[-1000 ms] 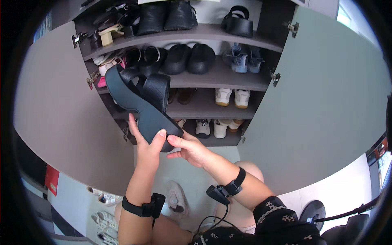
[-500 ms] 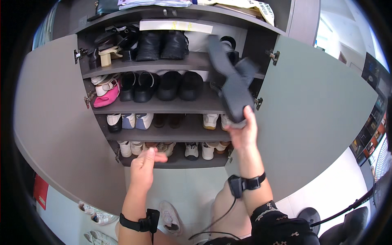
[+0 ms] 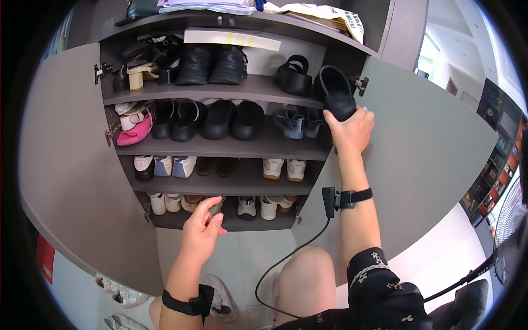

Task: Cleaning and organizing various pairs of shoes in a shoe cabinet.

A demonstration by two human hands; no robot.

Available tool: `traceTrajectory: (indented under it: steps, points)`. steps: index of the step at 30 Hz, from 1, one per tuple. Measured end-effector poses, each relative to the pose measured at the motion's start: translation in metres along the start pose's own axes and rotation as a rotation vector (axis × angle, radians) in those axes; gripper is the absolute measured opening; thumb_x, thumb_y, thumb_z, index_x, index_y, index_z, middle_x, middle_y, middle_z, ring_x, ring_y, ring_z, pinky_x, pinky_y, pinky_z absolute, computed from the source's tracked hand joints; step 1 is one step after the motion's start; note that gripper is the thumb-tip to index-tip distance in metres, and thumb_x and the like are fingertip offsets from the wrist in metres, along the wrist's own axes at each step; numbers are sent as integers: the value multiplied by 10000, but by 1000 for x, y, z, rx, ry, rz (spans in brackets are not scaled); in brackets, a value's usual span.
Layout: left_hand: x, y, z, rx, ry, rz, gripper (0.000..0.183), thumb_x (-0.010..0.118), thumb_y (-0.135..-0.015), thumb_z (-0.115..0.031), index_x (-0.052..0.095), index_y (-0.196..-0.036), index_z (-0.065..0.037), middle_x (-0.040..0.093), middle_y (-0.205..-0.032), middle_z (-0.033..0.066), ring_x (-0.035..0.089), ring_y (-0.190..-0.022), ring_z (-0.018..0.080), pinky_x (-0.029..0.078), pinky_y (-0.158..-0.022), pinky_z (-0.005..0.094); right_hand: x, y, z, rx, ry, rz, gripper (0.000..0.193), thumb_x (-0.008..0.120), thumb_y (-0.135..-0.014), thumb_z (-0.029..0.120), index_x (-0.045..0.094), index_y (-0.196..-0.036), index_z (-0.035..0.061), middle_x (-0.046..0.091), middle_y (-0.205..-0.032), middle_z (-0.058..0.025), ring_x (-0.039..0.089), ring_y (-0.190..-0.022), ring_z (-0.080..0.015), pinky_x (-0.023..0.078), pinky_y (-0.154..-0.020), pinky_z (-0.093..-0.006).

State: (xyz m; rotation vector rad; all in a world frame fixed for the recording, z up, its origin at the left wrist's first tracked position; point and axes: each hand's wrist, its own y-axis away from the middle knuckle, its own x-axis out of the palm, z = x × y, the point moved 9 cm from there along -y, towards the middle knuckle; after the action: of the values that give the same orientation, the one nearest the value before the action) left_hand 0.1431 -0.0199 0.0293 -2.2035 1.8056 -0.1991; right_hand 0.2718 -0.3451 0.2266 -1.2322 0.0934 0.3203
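Note:
My right hand (image 3: 352,131) grips a black slide sandal (image 3: 335,93) by its near end, thumb on one side and fingers on the other. The sandal is held at the right end of the upper shoe shelf, beside the open door's hinge. Just left of it, another black sandal (image 3: 296,77) rests on that shelf. My left hand (image 3: 202,228) hovers empty in front of the lowest shelf, its thumb and index finger apart. Sneakers (image 3: 246,208) stand behind it on that shelf.
The dark cabinet holds several shelves (image 3: 220,148) of shoes, including black clogs (image 3: 247,121), a pink shoe (image 3: 135,132) and grey-blue shoes (image 3: 291,121). Its left door (image 3: 71,165) and right door (image 3: 418,159) stand wide. Papers (image 3: 206,5) lie on top. A fan (image 3: 509,220) stands at the right.
My right hand has moved right and up, turning the sandal so its inside faces me. It no longer covers the shelved sandal and grey-blue shoes. My left hand's fingers have spread.

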Motion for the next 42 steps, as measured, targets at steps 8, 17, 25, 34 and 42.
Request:
traceTrajectory:
  steps: [8, 17, 25, 34, 42]
  points:
    - [1, -2, 4, -34, -126, 51, 320, 562, -900, -113, 531, -1214, -59, 493, -622, 10, 577, -612, 90, 438, -580, 246, 45, -51, -3, 15, 177, 168, 688, 661, -711, 609, 615, -967, -27, 568, -1033, -184, 548, -1016, -334, 474, -839, -421]
    - [8, -6, 17, -115, -113, 101, 337, 565, -895, -118, 525, -1227, -79, 526, -646, 12, 596, -634, 96, 425, -578, 238, 112, -63, -8, -16, 189, 399, 521, 539, -900, 334, 409, -1299, 25, 655, -992, -182, 634, -934, -356, 502, -796, -436]
    - [8, -10, 27, -139, -150, 124, 259, 563, -908, -154, 582, -1151, -67, 562, -680, 18, 617, -654, 104, 448, -583, 250, 134, -62, 51, -69, 62, 413, 621, 635, -798, 487, 516, -1192, 22, 645, -1055, -172, 626, -996, -310, 505, -807, -407]
    - [-5, -9, 20, -132, -186, 97, 213, 551, -906, -122, 613, -1084, -24, 559, -755, -15, 607, -685, 86, 447, -613, 228, 167, -55, 70, 279, 74, 687, 850, 807, -628, 467, 459, -1247, -1, 476, -1313, -154, 582, -1099, -288, 491, -904, -371]
    - [-18, -7, 12, -94, -36, 6, 221, 558, -896, -115, 613, -1095, -35, 606, -762, 15, 597, -688, 92, 462, -634, 241, 110, -32, 72, 160, -39, 652, 895, 790, -576, 456, 451, -1221, -64, 503, -1246, -226, 568, -1093, -339, 475, -901, -397]
